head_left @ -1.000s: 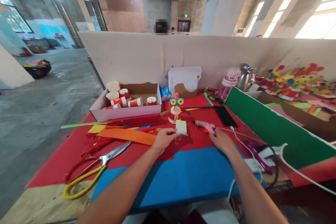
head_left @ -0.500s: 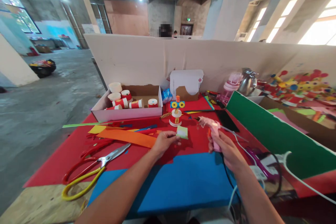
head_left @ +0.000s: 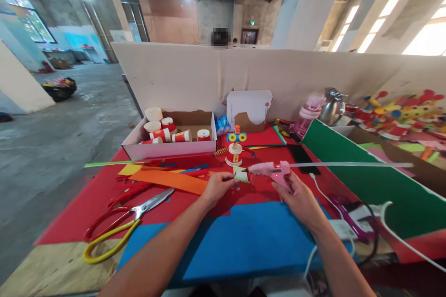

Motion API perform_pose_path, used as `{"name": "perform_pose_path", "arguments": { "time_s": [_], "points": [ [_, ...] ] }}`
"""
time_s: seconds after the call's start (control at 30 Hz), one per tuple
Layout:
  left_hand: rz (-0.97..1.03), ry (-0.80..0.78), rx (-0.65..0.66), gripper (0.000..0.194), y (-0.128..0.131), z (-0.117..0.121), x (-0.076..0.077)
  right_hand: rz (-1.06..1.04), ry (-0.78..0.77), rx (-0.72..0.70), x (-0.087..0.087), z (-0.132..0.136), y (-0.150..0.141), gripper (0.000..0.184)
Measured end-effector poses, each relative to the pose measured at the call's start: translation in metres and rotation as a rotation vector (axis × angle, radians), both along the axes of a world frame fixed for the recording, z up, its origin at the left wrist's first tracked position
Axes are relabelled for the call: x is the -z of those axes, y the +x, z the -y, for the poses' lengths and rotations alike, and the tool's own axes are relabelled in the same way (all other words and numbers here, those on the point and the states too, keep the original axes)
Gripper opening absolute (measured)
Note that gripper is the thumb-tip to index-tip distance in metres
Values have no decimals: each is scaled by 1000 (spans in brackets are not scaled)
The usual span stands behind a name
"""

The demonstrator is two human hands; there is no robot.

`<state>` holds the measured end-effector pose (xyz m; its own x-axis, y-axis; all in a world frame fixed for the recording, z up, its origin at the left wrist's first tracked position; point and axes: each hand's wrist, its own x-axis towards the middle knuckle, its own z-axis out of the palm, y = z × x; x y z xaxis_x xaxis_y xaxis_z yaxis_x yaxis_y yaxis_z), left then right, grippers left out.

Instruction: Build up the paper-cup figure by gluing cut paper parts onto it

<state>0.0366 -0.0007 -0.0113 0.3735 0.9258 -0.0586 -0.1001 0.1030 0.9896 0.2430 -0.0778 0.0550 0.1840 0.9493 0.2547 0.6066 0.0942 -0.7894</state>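
My left hand [head_left: 220, 186] pinches a small pale green piece of paper [head_left: 241, 176] above the red sheet. In my right hand [head_left: 297, 195] is a pink hot glue gun [head_left: 273, 172], its tip at the paper's upper right edge. A long clear glue stick [head_left: 348, 164] sticks out of the gun's back. Just behind the paper stands a paper-cup figure [head_left: 235, 153] with yellow ring eyes on a blue strip and a coiled paper arm.
Large scissors [head_left: 139, 212] with red and yellow handles lie at left by an orange paper strip [head_left: 167, 180]. Behind is a box [head_left: 167, 152] of paper cups. A green-sided box [head_left: 369, 171], a black phone [head_left: 303, 158] and white cables are at right.
My right hand has lifted the glue gun off the table and swung its tip left to the green paper. My left hand still holds the paper, nearly in place.
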Motion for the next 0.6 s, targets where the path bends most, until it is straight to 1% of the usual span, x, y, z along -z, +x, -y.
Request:
{"name": "perform_pose_path", "arguments": {
  "time_s": [0.1,0.3,0.4,0.6],
  "points": [
    [-11,10,-2,36,-1,1,-2,35,32,-5,2,0,-2,36],
    [-18,10,-22,33,-1,1,-4,92,10,-39,9,1,-4,32],
    [-18,22,-17,32,-1,1,-3,104,0,-66,11,0,-3,31],
    [-26,13,-25,33,-1,-1,-1,184,4,-74,13,0,-2,28]
  ]
}}
